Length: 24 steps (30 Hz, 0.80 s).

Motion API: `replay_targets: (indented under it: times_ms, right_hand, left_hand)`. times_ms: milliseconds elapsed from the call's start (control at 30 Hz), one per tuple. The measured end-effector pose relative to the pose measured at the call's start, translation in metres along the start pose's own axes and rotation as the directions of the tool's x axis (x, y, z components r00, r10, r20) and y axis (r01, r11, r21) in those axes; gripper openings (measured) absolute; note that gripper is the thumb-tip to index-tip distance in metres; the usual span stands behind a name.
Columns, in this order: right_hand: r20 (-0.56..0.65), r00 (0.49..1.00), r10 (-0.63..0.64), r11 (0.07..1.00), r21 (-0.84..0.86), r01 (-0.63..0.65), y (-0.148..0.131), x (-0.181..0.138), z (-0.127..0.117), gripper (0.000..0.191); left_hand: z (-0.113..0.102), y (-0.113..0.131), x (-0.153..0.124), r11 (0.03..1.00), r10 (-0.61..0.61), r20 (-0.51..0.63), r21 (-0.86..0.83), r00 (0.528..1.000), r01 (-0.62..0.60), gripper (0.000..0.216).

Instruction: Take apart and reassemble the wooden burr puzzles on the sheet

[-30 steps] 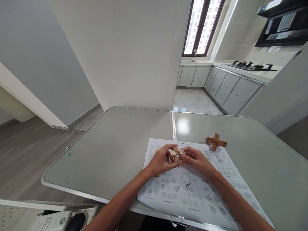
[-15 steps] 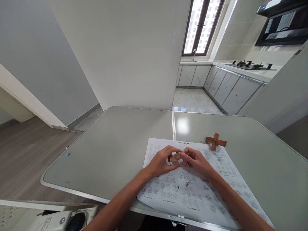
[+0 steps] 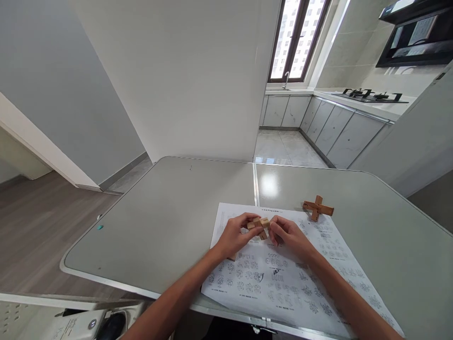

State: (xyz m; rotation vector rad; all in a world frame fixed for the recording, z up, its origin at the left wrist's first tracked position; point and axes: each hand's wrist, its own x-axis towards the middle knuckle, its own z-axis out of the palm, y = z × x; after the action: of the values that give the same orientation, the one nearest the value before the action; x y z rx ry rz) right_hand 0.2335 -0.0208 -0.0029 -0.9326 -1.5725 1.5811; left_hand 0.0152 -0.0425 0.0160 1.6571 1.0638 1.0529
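My left hand (image 3: 238, 234) pinches several joined wooden burr puzzle pieces (image 3: 262, 223) between thumb and fingers, over a printed sheet. The light wood pieces cross each other, and one end points down toward the paper. Close by on the right, my right hand (image 3: 286, 234) has its fingers curled together, tips at the right end of the pieces. Whether anything sits inside those fingers is hidden. Part of another wooden piece (image 3: 232, 257) shows on the paper beneath my left wrist. A cross of darker wooden pieces (image 3: 317, 208) lies at the sheet's upper right edge.
The white sheet (image 3: 283, 288), printed with small puzzle diagrams, lies on a grey folding table (image 3: 170, 212) with a metal seam. A small teal bit (image 3: 99, 227) rests near the left edge. Below left is a white box (image 3: 76, 326). A kitchen counter stands beyond.
The puzzle pieces have turned in my left hand, and more of their crossed shape shows. My right fingers have shifted slightly. A piece under my left wrist has become visible.
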Motion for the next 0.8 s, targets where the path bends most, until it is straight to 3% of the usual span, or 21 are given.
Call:
replay_targets:
  times_ms: [200,367,500,667,700,800]
  right_hand:
    - [-0.028,1.0,0.0,1.0,-0.018,0.0,-0.003,-0.001,0.002,0.042]
    - [-0.024,0.999,-0.027,0.996,-0.086,0.025,-0.001,0.0,0.003,0.041]
    - [0.002,0.996,-0.093,0.96,-0.267,0.091,-0.003,-0.002,0.005,0.036]
    - [0.077,0.98,-0.183,0.875,-0.441,0.198,-0.012,-0.007,0.028,0.023]
    - [0.116,0.97,-0.213,0.843,-0.48,0.242,-0.013,-0.008,0.036,0.028]
    - [0.188,0.948,-0.258,0.735,-0.599,0.318,-0.012,-0.01,0.066,0.074]
  left_hand:
    - [-0.006,-0.009,0.011,0.937,-0.199,-0.181,-0.323,0.963,0.133,0.046]
    - [-0.011,-0.014,0.015,0.903,-0.253,-0.266,-0.411,0.93,0.128,0.047]
    - [-0.011,-0.019,0.016,0.889,-0.274,-0.301,-0.441,0.913,0.121,0.05]
    - [-0.012,-0.028,0.018,0.881,-0.305,-0.378,-0.46,0.874,0.108,0.052]
    - [-0.012,-0.029,0.018,0.881,-0.306,-0.389,-0.461,0.869,0.104,0.052]
    - [-0.014,-0.031,0.017,0.885,-0.299,-0.406,-0.456,0.863,0.093,0.051]
